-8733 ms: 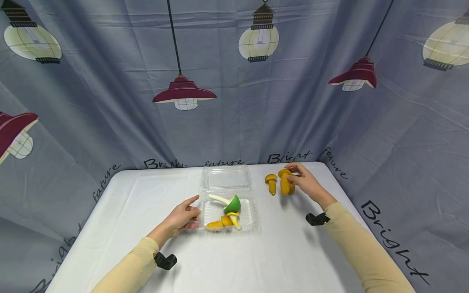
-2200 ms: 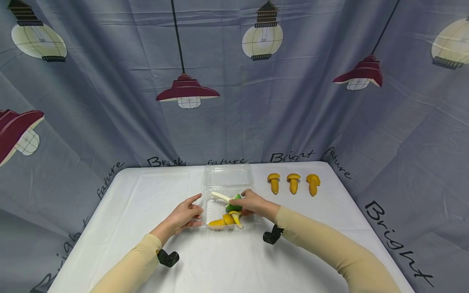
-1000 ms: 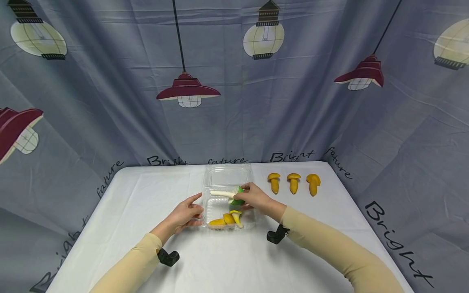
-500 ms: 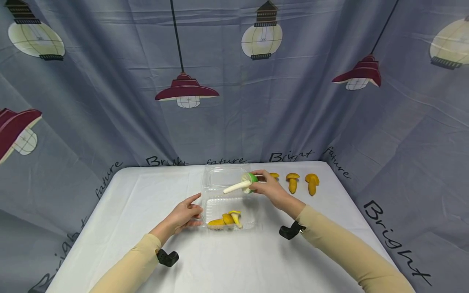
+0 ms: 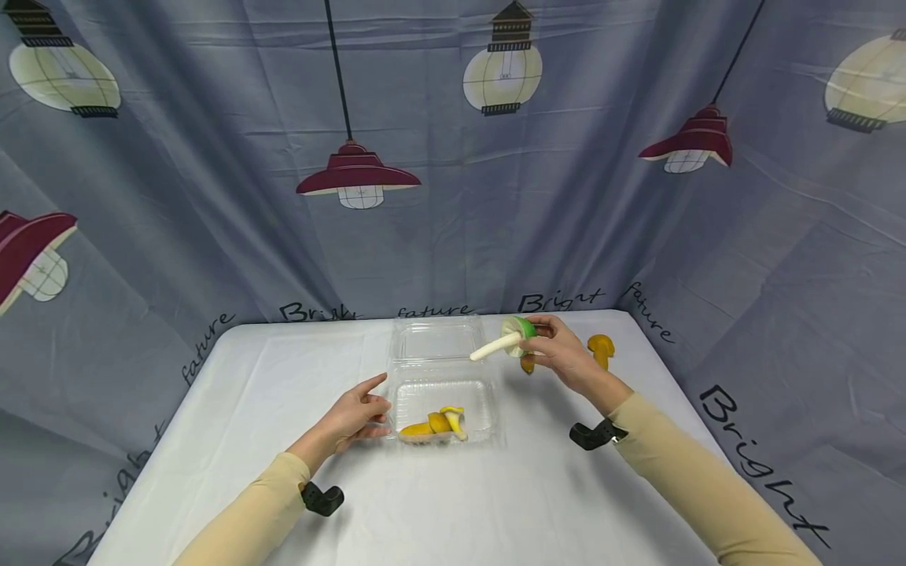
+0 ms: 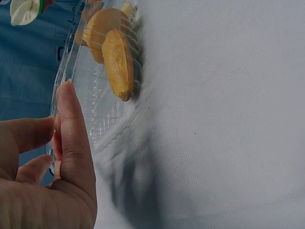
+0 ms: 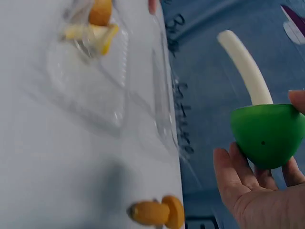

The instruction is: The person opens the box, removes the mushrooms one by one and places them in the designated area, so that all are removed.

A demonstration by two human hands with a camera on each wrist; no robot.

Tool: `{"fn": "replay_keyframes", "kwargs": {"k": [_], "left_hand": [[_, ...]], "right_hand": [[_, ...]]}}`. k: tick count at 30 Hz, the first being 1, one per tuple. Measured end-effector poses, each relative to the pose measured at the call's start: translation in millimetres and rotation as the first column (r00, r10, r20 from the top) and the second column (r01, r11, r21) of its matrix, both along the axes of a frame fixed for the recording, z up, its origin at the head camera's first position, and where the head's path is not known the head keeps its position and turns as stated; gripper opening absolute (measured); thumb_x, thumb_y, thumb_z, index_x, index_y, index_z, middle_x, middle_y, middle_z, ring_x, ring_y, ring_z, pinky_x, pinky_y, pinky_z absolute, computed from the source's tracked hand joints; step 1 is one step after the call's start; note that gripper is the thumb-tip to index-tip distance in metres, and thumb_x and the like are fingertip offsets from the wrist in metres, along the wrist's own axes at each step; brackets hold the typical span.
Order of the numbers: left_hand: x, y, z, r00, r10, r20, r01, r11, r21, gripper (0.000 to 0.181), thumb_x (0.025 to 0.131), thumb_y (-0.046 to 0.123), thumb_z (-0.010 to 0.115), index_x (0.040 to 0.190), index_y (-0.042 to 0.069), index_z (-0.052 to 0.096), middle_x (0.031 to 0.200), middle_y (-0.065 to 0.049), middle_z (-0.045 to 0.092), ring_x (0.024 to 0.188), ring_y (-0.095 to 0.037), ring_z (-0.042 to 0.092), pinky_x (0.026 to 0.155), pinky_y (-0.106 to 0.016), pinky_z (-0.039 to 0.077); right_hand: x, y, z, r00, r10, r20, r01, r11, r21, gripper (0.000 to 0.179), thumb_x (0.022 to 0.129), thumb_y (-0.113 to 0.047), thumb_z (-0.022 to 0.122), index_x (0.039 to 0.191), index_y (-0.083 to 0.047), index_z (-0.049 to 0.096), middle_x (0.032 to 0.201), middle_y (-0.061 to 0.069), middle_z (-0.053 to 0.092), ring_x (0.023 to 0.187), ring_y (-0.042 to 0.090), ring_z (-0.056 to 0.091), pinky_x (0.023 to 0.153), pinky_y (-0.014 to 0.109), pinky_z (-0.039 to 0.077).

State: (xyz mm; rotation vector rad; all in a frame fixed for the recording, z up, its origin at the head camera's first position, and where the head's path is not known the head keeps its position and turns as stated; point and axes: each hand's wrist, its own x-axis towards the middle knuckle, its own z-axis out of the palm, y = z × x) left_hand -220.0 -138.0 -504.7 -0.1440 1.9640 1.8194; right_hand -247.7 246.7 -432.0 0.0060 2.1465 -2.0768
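Note:
My right hand (image 5: 564, 355) holds a toy mushroom (image 5: 506, 344) by its green cap, the long white stem pointing left. It hangs in the air right of the clear plastic box (image 5: 476, 393). Under this hand, one yellow mushroom (image 7: 151, 213) shows partly in the head view. My left hand (image 5: 354, 415) touches the box's left edge, with its fingers stretched out, the nearest one straight along the wall in the left wrist view. In the box lie an orange-yellow mushroom (image 5: 416, 430) and a pale one with a bright yellow cap (image 5: 454, 424).
The box's clear lid (image 5: 439, 339) lies folded open toward the back. Another yellow mushroom (image 5: 601, 350) lies at the right rear on the white tablecloth (image 5: 453, 503). A grey-blue curtain (image 5: 425, 251) printed with lamps rises behind the table.
My right hand has set down yellow mushrooms in a row at the right rear, then lifted the green-capped mushroom out of the box and carried it right. My left hand has stayed put.

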Motion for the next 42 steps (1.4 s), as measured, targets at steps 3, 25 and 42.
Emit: {"fn": "replay_keyframes", "kwargs": {"k": [3,25,42], "left_hand": [[0.4,-0.6,0.4,1.0,0.0,0.003,0.0,1.0,-0.006,0.069,0.101,0.003,0.061,0.162,0.019,0.033,0.111,-0.014,0.053,0.079,-0.017,0.057,0.073,-0.036,0.065],[1.7,-0.7,2.0,1.0,-0.001,-0.001,0.001,1.0,0.0,0.07,0.1,0.003,0.062,0.162,0.018,0.032,0.109,-0.012,0.051,0.08,-0.018,0.056,0.072,-0.036,0.065],[0.5,1.2,2.1,1.0,0.003,0.0,-0.003,1.0,0.008,0.069,0.1,0.002,0.061,0.162,0.017,0.033,0.108,-0.012,0.052,0.078,-0.016,0.056,0.071,-0.036,0.065]], "right_hand": [[-1.6,13,-1.0,1.0,-0.015,-0.004,0.015,1.0,0.001,0.07,0.09,-0.003,0.07,0.149,0.001,0.032,0.136,0.022,0.04,0.117,0.031,0.054,0.1,0.045,0.055],[5.1,74,-52.7,0.975,0.207,0.084,-0.22,0.951,0.217,0.071,0.088,-0.014,0.079,0.145,0.005,0.041,0.14,0.024,0.044,0.116,0.028,0.052,0.09,0.029,0.055],[0.8,77,-71.0,0.918,0.333,0.218,-0.387,0.871,0.301,0.063,0.083,-0.018,0.078,0.137,0.0,0.051,0.128,0.016,0.059,0.106,0.028,0.056,0.086,0.038,0.052]]}}
